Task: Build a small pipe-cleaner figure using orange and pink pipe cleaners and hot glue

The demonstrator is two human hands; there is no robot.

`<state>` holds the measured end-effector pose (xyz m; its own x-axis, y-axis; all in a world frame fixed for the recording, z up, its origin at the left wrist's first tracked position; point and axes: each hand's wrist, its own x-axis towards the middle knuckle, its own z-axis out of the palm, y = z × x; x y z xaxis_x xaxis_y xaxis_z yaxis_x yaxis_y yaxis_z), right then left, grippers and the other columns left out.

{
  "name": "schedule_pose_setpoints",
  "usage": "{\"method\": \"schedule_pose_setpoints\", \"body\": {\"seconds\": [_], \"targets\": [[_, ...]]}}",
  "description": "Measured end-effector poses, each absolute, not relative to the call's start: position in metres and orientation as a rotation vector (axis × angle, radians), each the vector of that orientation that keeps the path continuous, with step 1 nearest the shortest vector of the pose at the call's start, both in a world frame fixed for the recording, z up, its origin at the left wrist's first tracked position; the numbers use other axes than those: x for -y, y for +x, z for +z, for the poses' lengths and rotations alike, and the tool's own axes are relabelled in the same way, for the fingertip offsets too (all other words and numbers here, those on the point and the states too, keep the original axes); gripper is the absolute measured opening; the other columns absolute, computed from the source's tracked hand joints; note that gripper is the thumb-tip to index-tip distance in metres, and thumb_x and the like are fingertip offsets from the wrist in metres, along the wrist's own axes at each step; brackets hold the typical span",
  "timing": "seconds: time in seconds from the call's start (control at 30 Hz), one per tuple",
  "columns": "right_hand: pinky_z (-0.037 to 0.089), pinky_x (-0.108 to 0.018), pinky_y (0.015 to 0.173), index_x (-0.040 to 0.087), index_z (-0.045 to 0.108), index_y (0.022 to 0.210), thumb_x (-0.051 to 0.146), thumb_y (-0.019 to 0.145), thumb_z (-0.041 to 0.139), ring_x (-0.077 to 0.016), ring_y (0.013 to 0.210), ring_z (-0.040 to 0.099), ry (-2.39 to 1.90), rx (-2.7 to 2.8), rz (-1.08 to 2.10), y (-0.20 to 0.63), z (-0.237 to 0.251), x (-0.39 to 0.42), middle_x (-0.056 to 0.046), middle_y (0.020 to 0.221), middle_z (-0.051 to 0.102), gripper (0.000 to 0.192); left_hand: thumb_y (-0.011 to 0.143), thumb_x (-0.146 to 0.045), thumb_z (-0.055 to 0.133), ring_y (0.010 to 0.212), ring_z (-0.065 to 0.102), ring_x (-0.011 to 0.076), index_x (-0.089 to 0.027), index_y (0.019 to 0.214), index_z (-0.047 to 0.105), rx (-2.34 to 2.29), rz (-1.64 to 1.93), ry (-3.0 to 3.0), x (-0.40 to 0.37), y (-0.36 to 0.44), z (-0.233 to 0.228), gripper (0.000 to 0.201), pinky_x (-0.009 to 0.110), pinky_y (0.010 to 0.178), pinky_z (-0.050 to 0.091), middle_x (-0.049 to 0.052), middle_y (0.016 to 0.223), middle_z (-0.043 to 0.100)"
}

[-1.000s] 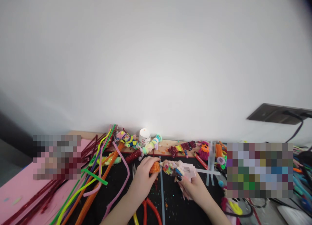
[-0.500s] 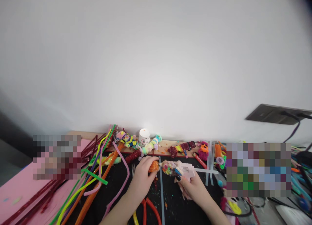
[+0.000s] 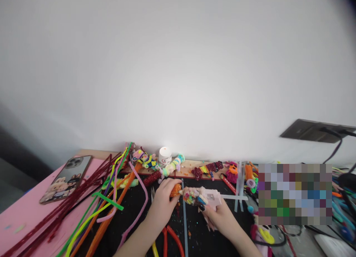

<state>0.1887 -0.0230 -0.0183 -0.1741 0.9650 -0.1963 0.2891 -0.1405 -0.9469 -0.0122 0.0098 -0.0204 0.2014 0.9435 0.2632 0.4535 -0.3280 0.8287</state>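
Orange fuzzy piece meets glue gun

Orange fuzzy piece (image 3: 176,190) sits mid surface (image 3: 133,216), left hand (image 3: 162,203) fingers pinched on it. Looks soft & light, prob squashy, so grip the far-from-nozzle end. Right hand (image 3: 219,214) fingers wrapped round pink glue gun (image 3: 210,197), nozzle touching the piece. Phone (image 3: 65,179) far left.
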Motion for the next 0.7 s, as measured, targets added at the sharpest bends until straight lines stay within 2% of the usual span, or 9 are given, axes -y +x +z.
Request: {"method": "schedule_pose_setpoints", "body": {"seconds": [0.4,0.7], "targets": [[0.026,-0.016,0.031,0.018,0.044,0.068,0.045,0.075,0.054,-0.005,0.029,0.036,-1.462,1.47,1.314,0.1905,-0.0204,0.021,0.009,0.039,0.04,0.03,0.074,-0.009,0.052,0.096,0.056,0.0185,-0.02,0.1,0.057,-1.32,1.116,1.823,-0.0099,-0.0117,-0.0168,0.029,0.032,0.087,0.042,0.005,0.101,0.061],[0.027,-0.016,0.032,0.016,0.049,0.075,0.041,0.074,0.055,-0.0058,0.031,0.037,-1.498,1.47,1.252,0.1931,-0.02,0.0203,0.008,0.04,0.042,0.026,0.074,-0.01,0.052,0.092,0.058,0.0178,-0.02,0.097,0.058,-1.314,1.153,1.821,-0.0108,-0.0121,-0.0149,0.025,0.031,0.085,0.043,0.004,0.098,0.062]]}}
